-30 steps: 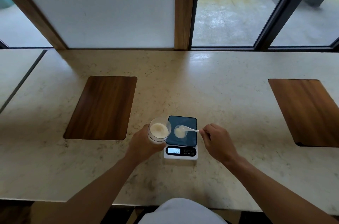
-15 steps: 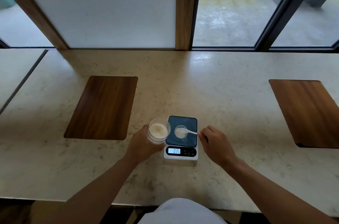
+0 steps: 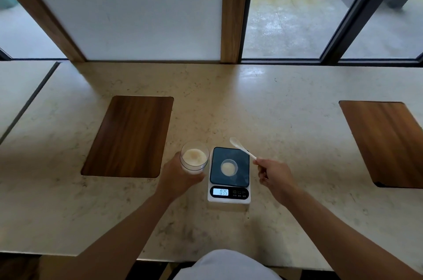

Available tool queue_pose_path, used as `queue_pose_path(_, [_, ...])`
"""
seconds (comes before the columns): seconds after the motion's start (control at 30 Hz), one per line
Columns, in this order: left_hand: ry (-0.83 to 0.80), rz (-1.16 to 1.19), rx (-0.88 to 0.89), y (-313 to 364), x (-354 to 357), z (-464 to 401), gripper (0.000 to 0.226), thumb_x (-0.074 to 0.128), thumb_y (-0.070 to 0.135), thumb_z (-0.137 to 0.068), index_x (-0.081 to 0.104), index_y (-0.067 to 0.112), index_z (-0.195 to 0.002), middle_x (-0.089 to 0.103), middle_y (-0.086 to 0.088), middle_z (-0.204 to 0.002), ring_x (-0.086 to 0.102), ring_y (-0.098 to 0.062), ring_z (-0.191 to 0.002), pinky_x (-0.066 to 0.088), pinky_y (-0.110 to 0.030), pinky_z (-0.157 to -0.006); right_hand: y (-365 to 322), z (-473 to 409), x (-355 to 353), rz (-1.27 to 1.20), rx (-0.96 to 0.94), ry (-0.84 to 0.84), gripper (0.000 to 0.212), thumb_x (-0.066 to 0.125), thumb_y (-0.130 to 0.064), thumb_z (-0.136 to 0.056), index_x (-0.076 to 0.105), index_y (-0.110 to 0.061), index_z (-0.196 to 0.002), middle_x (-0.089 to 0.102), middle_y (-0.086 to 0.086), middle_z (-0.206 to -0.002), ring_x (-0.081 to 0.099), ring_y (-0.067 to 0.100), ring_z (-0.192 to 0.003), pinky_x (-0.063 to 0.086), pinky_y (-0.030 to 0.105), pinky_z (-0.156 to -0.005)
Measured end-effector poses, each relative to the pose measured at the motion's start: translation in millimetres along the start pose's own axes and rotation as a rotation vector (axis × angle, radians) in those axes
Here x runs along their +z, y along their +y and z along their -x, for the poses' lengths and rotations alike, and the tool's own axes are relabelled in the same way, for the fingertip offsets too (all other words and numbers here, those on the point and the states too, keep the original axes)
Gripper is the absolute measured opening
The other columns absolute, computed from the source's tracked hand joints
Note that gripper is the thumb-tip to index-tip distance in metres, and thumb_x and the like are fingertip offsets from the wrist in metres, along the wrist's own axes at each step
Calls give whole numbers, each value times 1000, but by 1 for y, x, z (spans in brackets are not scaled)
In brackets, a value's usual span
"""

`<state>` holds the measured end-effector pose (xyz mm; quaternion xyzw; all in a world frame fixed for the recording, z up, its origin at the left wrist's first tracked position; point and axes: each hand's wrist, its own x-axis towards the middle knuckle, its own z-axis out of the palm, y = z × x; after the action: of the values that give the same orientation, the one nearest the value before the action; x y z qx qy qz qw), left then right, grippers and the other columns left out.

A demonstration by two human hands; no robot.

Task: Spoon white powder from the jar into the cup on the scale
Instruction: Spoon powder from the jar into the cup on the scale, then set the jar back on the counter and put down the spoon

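A clear jar (image 3: 194,160) holding white powder stands just left of the scale, and my left hand (image 3: 177,179) is wrapped around its side. The small digital scale (image 3: 229,184) has a dark platform and a lit display. On the platform sits a small clear cup (image 3: 229,167) with a little white powder in it. My right hand (image 3: 273,175) is to the right of the scale and pinches the handle of a white spoon (image 3: 240,146). The spoon's bowl points up and away, above the scale's far right corner, clear of the cup.
The pale stone counter (image 3: 286,108) has two inset wooden panels, the left panel (image 3: 129,135) near the jar and the right panel (image 3: 386,142) toward the edge. Windows and a wooden post rise behind the counter. The counter's front edge is close to my body.
My right hand has pulled the spoon up and out of the cup, swinging its bowl back and to the right. The left hand and jar have stayed put.
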<state>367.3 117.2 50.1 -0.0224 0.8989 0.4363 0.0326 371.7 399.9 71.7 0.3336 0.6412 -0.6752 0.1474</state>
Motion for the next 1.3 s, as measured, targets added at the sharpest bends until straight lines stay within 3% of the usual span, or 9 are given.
queue_pose_path(0.13, [-5,8,3,-1,-5,-14,75,88,48,-54,55,26,-118,66,7,-105,64,-12,-92,56,-36,-82,-8,-3,17,-167,86,-77,28,58,-17,-95,77,0,-84,51,3,-68,45,17,-68,42,33,-68])
queue_pose_path(0.27, [-12,2,16,-4,-11,-29,77,88,50,-53,54,27,-118,66,8,-105,63,-10,-92,56,-34,-82,-16,-7,32,-151,74,-143,28,57,-19,-96,80,-7,-87,44,6,-78,41,18,-74,41,31,-69])
queue_pose_path(0.53, [23,26,-11,-15,-24,-84,77,91,44,-53,56,22,-118,67,6,-105,64,-13,-94,55,-33,-83,-36,-25,75,-185,91,-192,22,60,-16,-93,79,-5,-91,32,-4,-57,33,8,-47,35,26,-56])
queue_pose_path(0.63, [30,49,14,-16,-30,-111,73,92,38,-55,56,22,-117,67,4,-106,64,-14,-95,54,-34,-85,-46,-36,91,-184,65,-200,20,61,-14,-93,77,-2,-93,37,-2,-58,33,10,-48,32,25,-49])
queue_pose_path(0.73, [38,36,57,-15,-38,-141,80,92,38,-56,51,23,-122,65,6,-108,62,-9,-96,49,-21,-83,-56,-49,104,-141,42,-216,19,61,-14,-93,76,-2,-94,42,0,-60,35,12,-52,31,27,-49])
queue_pose_path(0.87, [33,27,92,-12,-49,-184,83,91,38,-55,47,30,-125,58,22,-105,55,8,-92,36,-3,-78,-68,-68,122,-64,8,-223,19,61,-14,-93,77,-6,-89,48,3,-64,41,14,-56,36,29,-55])
queue_pose_path(1.1, [74,27,49,-25,-62,-272,79,90,46,-52,55,26,-119,63,16,-104,60,-2,-91,43,-11,-73,-112,-119,174,8,-89,-231,17,65,-13,-88,74,1,-82,49,9,-63,41,17,-55,33,29,-51])
queue_pose_path(1.3, [96,1,55,-50,-65,-342,86,89,52,-52,51,24,-124,64,10,-110,60,-10,-99,53,-27,-82,-134,-172,213,69,-136,-230,16,68,-15,-86,75,-6,-75,53,6,-61,44,16,-55,37,26,-49])
